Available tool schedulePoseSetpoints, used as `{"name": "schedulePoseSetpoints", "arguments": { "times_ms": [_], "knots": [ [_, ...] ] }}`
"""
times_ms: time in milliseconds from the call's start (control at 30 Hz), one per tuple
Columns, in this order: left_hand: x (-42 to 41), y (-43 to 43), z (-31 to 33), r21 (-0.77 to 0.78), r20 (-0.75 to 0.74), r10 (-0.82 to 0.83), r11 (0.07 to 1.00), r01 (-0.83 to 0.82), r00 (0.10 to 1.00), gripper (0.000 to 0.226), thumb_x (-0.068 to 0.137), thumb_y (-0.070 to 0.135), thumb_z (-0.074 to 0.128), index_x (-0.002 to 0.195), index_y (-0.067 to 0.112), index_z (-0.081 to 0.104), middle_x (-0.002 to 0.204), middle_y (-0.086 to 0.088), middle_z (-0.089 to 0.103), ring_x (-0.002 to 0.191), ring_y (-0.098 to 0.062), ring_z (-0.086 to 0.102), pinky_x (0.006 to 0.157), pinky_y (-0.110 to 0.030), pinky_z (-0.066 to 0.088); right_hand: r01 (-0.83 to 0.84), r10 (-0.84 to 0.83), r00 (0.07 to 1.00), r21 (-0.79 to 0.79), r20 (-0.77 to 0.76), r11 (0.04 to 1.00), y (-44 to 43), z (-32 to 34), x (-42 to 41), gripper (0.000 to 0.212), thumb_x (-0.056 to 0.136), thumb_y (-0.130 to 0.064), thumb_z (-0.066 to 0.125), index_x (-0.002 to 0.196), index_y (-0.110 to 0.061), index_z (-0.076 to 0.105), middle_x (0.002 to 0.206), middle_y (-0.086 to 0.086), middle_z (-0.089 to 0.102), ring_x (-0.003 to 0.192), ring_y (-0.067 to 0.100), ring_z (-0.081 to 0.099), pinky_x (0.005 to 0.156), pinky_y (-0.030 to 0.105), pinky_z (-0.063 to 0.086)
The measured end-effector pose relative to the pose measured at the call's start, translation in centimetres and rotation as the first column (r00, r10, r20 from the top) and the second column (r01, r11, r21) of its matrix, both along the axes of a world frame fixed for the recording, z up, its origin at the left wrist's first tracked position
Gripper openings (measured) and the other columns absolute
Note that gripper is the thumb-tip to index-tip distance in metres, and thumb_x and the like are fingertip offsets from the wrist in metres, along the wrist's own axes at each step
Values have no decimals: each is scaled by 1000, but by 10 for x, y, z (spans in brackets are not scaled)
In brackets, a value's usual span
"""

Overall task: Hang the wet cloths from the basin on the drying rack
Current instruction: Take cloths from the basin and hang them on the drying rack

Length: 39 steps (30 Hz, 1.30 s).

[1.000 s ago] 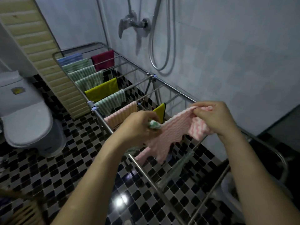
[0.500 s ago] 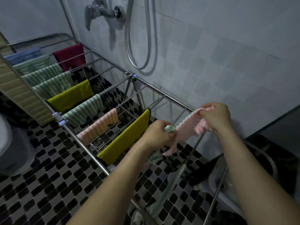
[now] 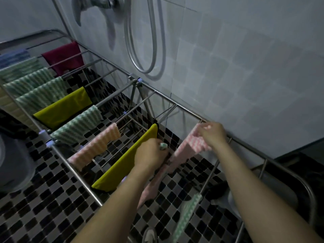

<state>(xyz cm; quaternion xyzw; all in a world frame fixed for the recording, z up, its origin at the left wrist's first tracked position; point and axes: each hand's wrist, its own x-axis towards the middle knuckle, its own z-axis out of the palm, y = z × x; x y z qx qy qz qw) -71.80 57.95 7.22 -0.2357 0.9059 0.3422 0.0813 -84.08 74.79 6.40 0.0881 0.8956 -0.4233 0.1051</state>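
Note:
A pink wavy-striped cloth (image 3: 185, 148) stretches between my two hands over the steel drying rack (image 3: 185, 109). My right hand (image 3: 213, 134) pinches its far end close to the rack's back rail. My left hand (image 3: 151, 153) grips its near end together with a green-striped cloth (image 3: 188, 213), whose tip shows above my fingers and whose long tail hangs down below the rack. Next to my left hand hangs a yellow cloth (image 3: 126, 160). The basin (image 3: 233, 202) is partly visible under the rack at lower right.
Several cloths hang on the bars to the left: peach striped (image 3: 94, 146), green striped (image 3: 77, 125), yellow (image 3: 63, 107), more green ones, a dark red one (image 3: 64, 57). A shower hose (image 3: 150, 41) hangs on the tiled wall. The floor is black-and-grey mosaic.
The view has swung right and closer to the rack. Both hands have lowered the pink cloth toward a bar right of the yellow cloth, the right hand reaching the back rail.

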Motion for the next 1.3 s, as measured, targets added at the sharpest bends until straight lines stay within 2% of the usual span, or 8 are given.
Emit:
{"name": "schedulePoseSetpoints", "arguments": {
  "times_ms": [133,267,400,533,667,833,1067,1300],
  "knots": [
    [-6,17,-6,-33,58,-138,990,140,989,20,86,40,69,78,23,65,72,6,66,62,-7,63,56,-25,54,91,-63,981,-151,181,984,14,-26,-6,43,83,-40,72,94,1,69,92,14,72,84,25,69,74,35,57],
    [-9,16,-9,-75,26,-133,988,135,991,25,86,41,68,74,18,67,67,2,67,60,-13,64,59,-37,59,123,-72,967,-201,244,972,9,-28,-14,34,82,-34,74,89,-1,71,86,13,70,72,21,66,54,20,44],
    [-11,18,-12,-98,-26,-164,982,161,986,28,88,39,65,77,15,70,69,-2,69,61,-18,65,59,-41,58,158,-97,961,-229,258,960,5,-28,-17,23,85,-24,72,88,-2,69,85,10,68,69,17,62,49,16,39],
    [-13,23,-13,-124,-80,-189,976,178,979,6,88,22,67,90,18,71,81,1,71,69,-14,65,65,-37,59,197,-150,966,-229,209,953,6,-28,-21,23,89,-25,67,83,-3,69,83,11,71,66,16,65,51,18,43],
    [-14,25,-15,-157,-126,-212,969,192,969,7,88,21,66,94,19,70,84,2,70,73,-14,65,68,-36,58,224,-198,968,-177,154,958,4,-26,-21,29,90,-28,64,80,-2,69,72,9,69,62,18,66,51,19,45],
    [-16,21,-15,-166,-158,-216,968,190,964,8,89,24,65,93,20,70,84,1,70,72,-16,64,65,-36,57,176,-159,979,-146,124,973,5,-28,-18,25,86,-26,65,80,-2,70,76,11,71,74,27,71,65,28,53],
    [-14,16,-21,-124,-94,-231,968,219,968,9,88,31,67,94,25,70,85,5,71,71,-12,65,66,-36,59,14,-18,998,83,54,996,1,-10,-16,31,90,-34,57,73,-10,66,59,1,60,57,20,59,52,21,37],
    [-14,17,-14,-82,-97,-250,967,243,963,10,91,32,64,90,23,68,82,4,69,70,-11,65,66,-36,59,26,-24,995,-25,100,999,1,-1,-6,24,90,-23,58,79,-5,67,65,8,68,57,19,64,53,20,42]
  ]
}}
